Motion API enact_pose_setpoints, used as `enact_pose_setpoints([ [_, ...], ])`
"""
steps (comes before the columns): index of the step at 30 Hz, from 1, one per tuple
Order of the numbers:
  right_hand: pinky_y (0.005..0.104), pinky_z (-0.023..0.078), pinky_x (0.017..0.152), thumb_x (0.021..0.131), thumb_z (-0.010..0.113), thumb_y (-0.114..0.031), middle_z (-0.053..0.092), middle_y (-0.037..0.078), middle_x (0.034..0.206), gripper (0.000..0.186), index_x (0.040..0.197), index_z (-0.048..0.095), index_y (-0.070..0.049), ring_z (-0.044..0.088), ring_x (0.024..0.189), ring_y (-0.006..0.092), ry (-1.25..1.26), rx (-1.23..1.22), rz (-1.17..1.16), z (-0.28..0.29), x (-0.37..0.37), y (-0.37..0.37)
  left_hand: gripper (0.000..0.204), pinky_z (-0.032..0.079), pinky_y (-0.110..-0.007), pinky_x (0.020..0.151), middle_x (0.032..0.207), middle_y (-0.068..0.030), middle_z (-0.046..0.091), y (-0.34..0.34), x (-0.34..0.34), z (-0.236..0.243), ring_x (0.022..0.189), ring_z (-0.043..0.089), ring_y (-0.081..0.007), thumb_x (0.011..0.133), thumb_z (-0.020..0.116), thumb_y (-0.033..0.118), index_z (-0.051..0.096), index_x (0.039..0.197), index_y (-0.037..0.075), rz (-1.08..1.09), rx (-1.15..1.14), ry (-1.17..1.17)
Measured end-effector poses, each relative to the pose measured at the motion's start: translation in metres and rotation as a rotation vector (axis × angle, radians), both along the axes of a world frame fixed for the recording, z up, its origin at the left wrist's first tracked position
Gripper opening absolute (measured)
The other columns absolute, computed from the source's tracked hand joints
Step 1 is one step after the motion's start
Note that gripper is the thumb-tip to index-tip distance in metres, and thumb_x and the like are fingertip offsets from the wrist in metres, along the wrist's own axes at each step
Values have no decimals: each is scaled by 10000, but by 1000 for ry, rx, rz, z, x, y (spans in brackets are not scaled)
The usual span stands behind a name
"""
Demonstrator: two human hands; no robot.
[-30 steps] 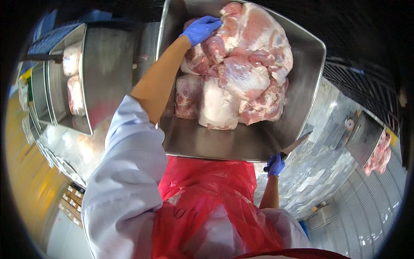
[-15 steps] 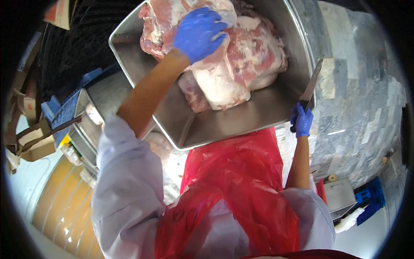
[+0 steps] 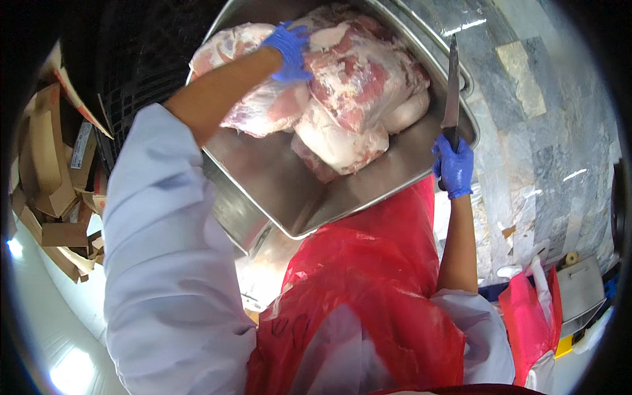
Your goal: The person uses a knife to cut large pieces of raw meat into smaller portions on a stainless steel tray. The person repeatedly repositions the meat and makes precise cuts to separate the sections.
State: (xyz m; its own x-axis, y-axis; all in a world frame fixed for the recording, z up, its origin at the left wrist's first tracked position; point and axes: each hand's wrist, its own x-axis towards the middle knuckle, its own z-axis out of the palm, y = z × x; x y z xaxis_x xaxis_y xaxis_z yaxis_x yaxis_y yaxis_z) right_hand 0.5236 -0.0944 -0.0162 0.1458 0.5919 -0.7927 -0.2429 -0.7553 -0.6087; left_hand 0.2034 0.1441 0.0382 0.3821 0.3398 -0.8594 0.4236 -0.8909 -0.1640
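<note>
My left hand [image 3: 289, 51], in a blue glove, grips a large pale-pink slab of raw meat [image 3: 260, 108] at the left of a heap of raw meat cuts [image 3: 355, 85]. The heap lies in a big steel tub [image 3: 276, 178] in front of me. My right hand [image 3: 454, 164], also blue-gloved, is closed on the handle of a knife [image 3: 451, 85] whose blade points up beside the tub's right rim. A red plastic apron [image 3: 368, 289] covers my front below the tub.
Flattened cardboard boxes [image 3: 52, 171] pile up at the left. A black slatted crate [image 3: 138, 85] sits behind the tub's left side. Grey stone tiles [image 3: 546, 131] cover the right. A red bag [image 3: 526, 322] and a grey box [image 3: 579, 289] are at lower right.
The view swung left; the tub now sits tilted across the upper frame. My left hand shifted from the middle of the heap onto the left slab. The knife blade rose upright.
</note>
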Motion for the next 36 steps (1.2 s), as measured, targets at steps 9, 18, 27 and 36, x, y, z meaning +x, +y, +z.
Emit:
enact_pose_setpoints([
  [9,266,334,334,917,600,-143,607,65,714,132,936,606,-13,461,373,107,5,27,19,6,6,2,680,307,-481,1091,1359,-186,469,3,-104,34,1289,396,-398,722,742,389,512,1331,192,278,223,-652],
  [18,255,420,548,930,589,-204,581,17,717,183,894,635,-30,532,623,90,7,94,55,25,-24,-4,360,471,-361,883,1134,-138,634,-156,-99,27,1011,605,-251,852,650,202,600,1157,17,1099,512,-1149],
  [27,287,432,808,949,571,-302,571,64,972,332,1111,528,-16,523,891,139,270,308,311,54,-226,6,509,379,-311,1011,1283,-147,500,-280,26,65,1163,494,-215,929,452,-47,292,1411,-5,2045,-19,-1592],
  [36,436,452,823,890,612,-328,578,182,959,358,1092,554,-38,568,904,357,-9,990,565,47,-258,58,295,412,-213,628,824,27,551,-298,-88,116,713,483,-57,953,590,181,583,1189,3,2160,610,-1172],
])
